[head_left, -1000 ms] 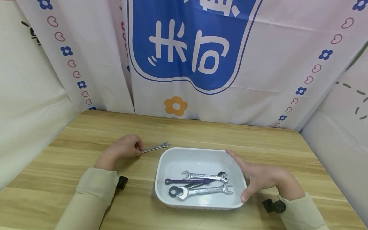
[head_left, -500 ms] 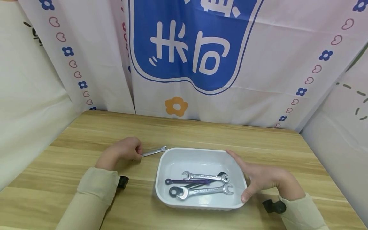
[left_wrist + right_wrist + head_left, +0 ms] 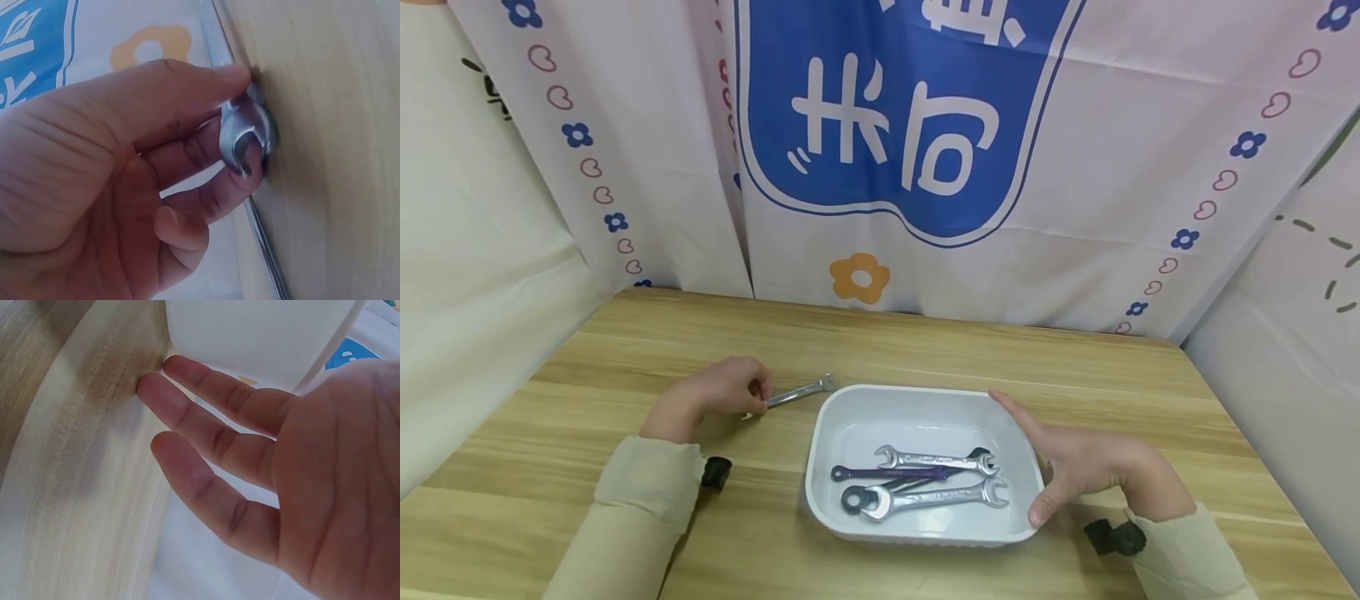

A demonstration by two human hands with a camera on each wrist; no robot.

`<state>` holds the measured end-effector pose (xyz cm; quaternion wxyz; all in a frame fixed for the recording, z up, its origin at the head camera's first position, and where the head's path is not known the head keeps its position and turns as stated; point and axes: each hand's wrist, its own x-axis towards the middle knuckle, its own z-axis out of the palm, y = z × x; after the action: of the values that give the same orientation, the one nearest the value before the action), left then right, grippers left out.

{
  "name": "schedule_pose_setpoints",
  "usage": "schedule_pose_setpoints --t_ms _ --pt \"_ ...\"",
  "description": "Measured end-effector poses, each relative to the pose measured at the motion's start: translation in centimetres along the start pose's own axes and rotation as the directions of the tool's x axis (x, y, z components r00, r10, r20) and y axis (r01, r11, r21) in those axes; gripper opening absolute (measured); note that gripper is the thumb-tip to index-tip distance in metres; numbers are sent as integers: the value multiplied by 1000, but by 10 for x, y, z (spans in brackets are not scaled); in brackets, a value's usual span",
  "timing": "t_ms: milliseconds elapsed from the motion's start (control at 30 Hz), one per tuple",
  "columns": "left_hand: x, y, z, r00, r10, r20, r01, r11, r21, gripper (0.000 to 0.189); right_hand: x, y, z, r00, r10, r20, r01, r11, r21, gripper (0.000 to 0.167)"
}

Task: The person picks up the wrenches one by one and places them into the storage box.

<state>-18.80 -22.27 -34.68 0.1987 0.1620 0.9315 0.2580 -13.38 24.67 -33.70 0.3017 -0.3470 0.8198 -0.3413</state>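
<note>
Left hand (image 3: 722, 392) pinches small wrench (image 3: 793, 395) near one end, between thumb and fingers. Wrench's other end points toward tub's (image 3: 895, 411) far left corner, just outside rim; whether wrench touches table (image 3: 625, 358), cannot tell. Right hand (image 3: 1090, 465) spread open at tub's right end, thumb against near corner, fingers extended. Inside tub: two silver wrenches (image 3: 928, 499), purple wrench (image 3: 887, 473), black wrench (image 3: 853, 500) partly covered.

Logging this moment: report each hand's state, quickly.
Left hand: closed, pinching a wrench.
Right hand: open, spread against the tray.
</note>
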Motion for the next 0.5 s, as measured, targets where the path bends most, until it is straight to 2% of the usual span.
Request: schedule_pose_setpoints --t_ms 133,267,500 --pt "0 -1 -1 1000 8 27 -7 999 -34 7 0 -1 0 1000 7 -1 -7 1000 1 143" --pt "-1 -4 -2 998 41 43 -40 999 -26 8 0 -1 0 1000 16 -2 -16 1000 -7 143" --pt "-8 -5 -8 997 73 36 -72 997 -26 6 0 -2 1 1000 23 -7 -23 1000 -17 144"
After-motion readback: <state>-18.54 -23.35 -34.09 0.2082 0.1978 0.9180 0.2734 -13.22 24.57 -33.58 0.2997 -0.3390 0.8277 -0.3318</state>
